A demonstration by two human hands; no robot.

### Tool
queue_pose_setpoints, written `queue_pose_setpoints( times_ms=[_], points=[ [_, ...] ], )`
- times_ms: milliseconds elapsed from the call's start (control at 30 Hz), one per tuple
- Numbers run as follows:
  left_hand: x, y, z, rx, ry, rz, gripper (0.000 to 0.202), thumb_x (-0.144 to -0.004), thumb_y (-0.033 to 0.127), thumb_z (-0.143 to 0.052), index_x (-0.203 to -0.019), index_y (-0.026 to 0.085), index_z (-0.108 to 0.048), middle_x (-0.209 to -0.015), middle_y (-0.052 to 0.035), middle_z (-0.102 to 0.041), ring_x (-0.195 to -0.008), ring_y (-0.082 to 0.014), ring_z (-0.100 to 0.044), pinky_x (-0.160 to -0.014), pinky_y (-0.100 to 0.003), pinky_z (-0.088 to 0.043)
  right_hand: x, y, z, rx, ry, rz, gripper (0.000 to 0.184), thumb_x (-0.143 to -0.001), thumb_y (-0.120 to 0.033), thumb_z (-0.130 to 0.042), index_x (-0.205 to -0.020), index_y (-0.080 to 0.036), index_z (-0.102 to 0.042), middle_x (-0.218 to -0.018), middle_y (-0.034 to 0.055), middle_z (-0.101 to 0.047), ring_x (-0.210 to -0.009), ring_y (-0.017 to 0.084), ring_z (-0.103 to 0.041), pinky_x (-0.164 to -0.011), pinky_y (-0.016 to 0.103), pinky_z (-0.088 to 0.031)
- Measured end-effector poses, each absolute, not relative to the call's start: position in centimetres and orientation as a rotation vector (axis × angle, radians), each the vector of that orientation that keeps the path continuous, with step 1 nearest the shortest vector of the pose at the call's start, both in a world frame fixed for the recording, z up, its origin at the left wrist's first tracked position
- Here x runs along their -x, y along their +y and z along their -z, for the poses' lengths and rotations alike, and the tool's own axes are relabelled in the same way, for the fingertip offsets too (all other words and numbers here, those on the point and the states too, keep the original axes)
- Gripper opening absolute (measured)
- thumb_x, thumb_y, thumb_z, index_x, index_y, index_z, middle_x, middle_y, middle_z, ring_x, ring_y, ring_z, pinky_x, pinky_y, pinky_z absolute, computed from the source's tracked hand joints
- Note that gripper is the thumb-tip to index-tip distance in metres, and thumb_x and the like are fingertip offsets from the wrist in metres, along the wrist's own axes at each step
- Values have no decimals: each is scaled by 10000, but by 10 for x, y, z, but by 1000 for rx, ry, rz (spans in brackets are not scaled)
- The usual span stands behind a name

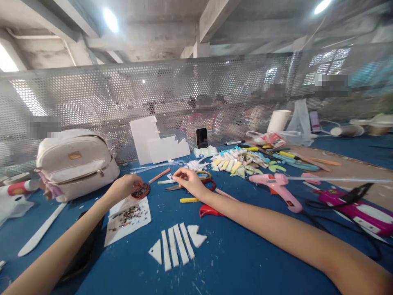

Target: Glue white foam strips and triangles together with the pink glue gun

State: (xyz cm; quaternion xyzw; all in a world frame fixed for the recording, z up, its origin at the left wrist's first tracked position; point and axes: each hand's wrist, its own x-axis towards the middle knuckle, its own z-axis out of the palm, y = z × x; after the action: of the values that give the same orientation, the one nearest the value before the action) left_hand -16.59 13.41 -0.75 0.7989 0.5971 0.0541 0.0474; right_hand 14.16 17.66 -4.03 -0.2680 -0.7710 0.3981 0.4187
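Note:
My left hand point(124, 188) has its fingers bent and bunched at the rim of a small red dish point(143, 193) full of dark, mixed-colour bits; what the fingertips hold is hidden. Beneath the dish, a white sheet of paper point(143, 211) carries more scattered bits. Thumb and forefinger of my right hand point(188, 180) are pinched together above a pair of scissors point(173, 187); anything between them is too small to name. Closer to me lie white cut pieces point(174, 246) in a fish shape: a dotted triangle, several strips and a notched tail.
A yellow marker point(188, 200) and a red-handled tool point(210, 211) lie by my right forearm. To the right are a pile of coloured scraps point(241, 160), a pink glue gun point(281, 186) and a magenta device point(356, 209). At left stands a white backpack point(76, 164); a phone point(202, 138) stands behind.

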Motion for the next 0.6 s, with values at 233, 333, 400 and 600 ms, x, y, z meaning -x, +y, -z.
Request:
queue_pose_setpoints(
  times_ms=[233,333,400,600],
  points=[
    [161,130,-3,-2449,1644,-185,238,-953,350,-610,-1095,163,-644,-1095,-58,-669,-961,-185,-656,-863,-396,-558,-141,178,41,675,-1939,-997,211,-980,-327,-613,-1080,-143,-640,-980,36,-674,-766,148,-660,-676,313,-577],
    [162,133,0,-2478,1592,-150,248,-943,351,-623,-1109,168,-643,-1125,-64,-662,-1007,-199,-648,-896,-418,-547,-141,178,42,679,-1943,-995,213,-980,-328,-614,-1083,-143,-640,-985,37,-674,-771,150,-662,-680,316,-578],
    [162,136,4,-2490,1580,-128,247,-944,355,-621,-1101,166,-643,-1118,-64,-663,-1004,-199,-647,-897,-421,-545,-141,178,42,684,-1944,-992,214,-980,-329,-613,-1083,-143,-640,-985,37,-675,-772,150,-662,-684,318,-578],
    [162,144,14,-2495,1590,-105,242,-946,363,-617,-1080,164,-646,-1107,-62,-664,-987,-193,-648,-887,-412,-547,-141,177,43,687,-1946,-989,214,-981,-330,-612,-1081,-143,-640,-981,36,-674,-765,148,-660,-676,313,-577]
  ],
)
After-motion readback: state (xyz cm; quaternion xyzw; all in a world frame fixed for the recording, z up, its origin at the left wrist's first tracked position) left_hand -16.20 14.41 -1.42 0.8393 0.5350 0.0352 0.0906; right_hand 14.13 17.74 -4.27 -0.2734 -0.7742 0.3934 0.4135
